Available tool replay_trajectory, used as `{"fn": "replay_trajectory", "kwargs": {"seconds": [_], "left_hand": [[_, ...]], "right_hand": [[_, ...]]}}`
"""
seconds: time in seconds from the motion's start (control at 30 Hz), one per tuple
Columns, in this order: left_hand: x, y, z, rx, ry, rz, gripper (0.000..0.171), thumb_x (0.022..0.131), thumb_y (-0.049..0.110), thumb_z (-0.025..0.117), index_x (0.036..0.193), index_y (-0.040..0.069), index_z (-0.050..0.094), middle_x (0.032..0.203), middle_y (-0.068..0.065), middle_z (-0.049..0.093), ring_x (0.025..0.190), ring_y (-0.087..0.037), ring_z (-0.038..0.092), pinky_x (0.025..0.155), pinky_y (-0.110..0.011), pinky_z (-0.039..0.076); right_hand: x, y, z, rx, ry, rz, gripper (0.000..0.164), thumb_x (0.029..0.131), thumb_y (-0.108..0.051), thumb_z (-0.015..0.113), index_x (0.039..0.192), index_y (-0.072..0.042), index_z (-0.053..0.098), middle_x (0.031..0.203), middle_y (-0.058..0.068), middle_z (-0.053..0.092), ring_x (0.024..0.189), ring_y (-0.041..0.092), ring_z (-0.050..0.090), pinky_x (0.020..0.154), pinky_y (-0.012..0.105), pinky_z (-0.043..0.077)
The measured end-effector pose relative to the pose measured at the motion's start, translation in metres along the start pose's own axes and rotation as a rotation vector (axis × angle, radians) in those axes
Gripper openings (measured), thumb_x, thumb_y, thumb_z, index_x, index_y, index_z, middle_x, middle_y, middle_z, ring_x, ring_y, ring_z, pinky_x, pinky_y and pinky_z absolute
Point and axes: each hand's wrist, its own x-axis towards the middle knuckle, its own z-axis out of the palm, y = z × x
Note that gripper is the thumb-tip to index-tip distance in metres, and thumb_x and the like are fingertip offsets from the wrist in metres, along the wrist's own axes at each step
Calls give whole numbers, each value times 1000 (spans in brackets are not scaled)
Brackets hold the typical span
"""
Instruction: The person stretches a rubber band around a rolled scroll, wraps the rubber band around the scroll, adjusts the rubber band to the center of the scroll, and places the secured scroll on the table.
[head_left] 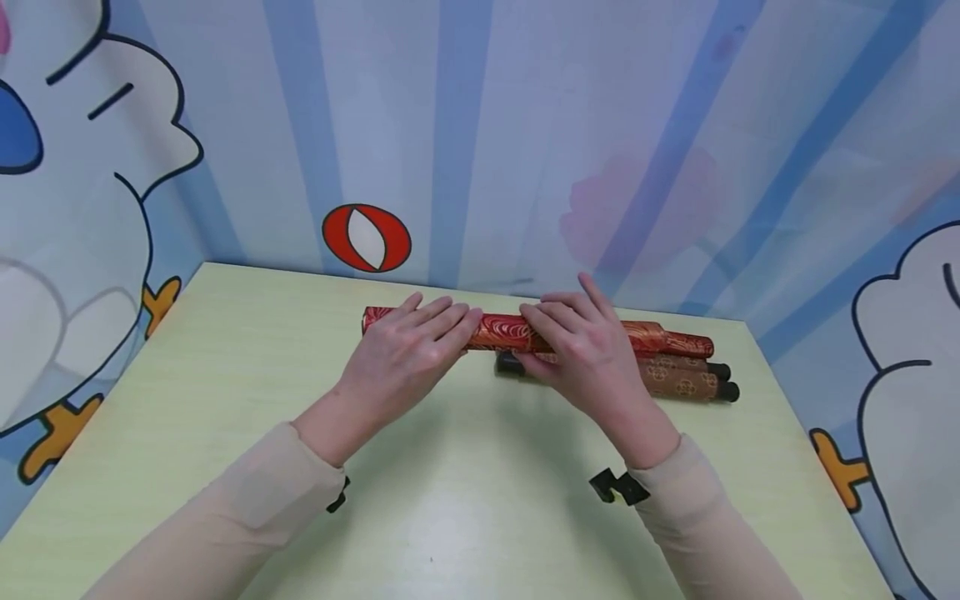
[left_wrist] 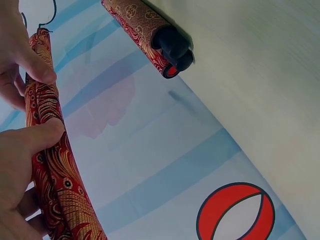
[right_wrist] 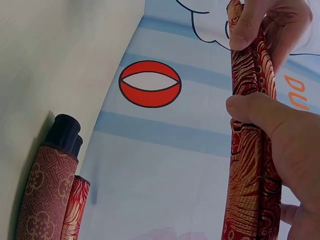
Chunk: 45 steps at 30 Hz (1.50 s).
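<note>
A long, narrow red-and-gold brocade roll (head_left: pixel 498 331) is held crosswise above the far part of the table. My left hand (head_left: pixel 408 354) grips it near its left end, fingers over the top. Farther right, my right hand (head_left: pixel 592 358) holds the same roll, thumb along the near side. Both wrist views show thumbs pressed on the cloth, beside a lengthwise fold or seam. A thin dark cord (left_wrist: pixel 48 22) loops from one end in the left wrist view. Behind my right hand lie brown patterned rolls (head_left: pixel 682 385) with black knob ends, partly hidden.
Another red brocade roll (head_left: pixel 692 345) lies beside the brown ones, close to the back wall. The pale table (head_left: pixel 450 517) meets a printed blue-striped backdrop (head_left: pixel 480 167) at its far edge, with printed cartoon figures on the side walls.
</note>
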Motion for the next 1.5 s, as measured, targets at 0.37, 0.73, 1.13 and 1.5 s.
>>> {"fn": "replay_trajectory", "kwargs": {"seconds": [0.37,0.73,1.13,1.5], "left_hand": [[1,2,2,-3,-23,-3,51,88,17,91,134,6,73,126,-12,77,114,-31,76,100,-53,59],[1,8,11,-41,-73,-18,50,90,21,89,135,8,73,126,-11,78,114,-30,76,100,-52,59],[7,9,23,-92,-43,-17,47,89,21,90,132,8,76,123,-12,78,110,-29,78,98,-53,60],[14,22,42,-120,-140,-32,44,91,21,88,132,10,76,123,-10,79,111,-28,77,98,-51,61]], "right_hand": [[-3,-1,8,41,-24,20,58,76,-28,101,122,-2,79,110,15,79,108,35,72,121,58,42],[-17,-1,7,27,-104,95,68,76,-39,99,129,-4,76,115,15,78,113,36,69,120,63,41],[-37,-14,-19,63,-90,215,70,85,-36,93,141,-2,69,132,17,73,123,39,66,122,65,36],[-81,-40,-27,119,-62,391,74,83,-33,94,144,-1,66,138,21,69,125,43,64,119,69,38]]}}
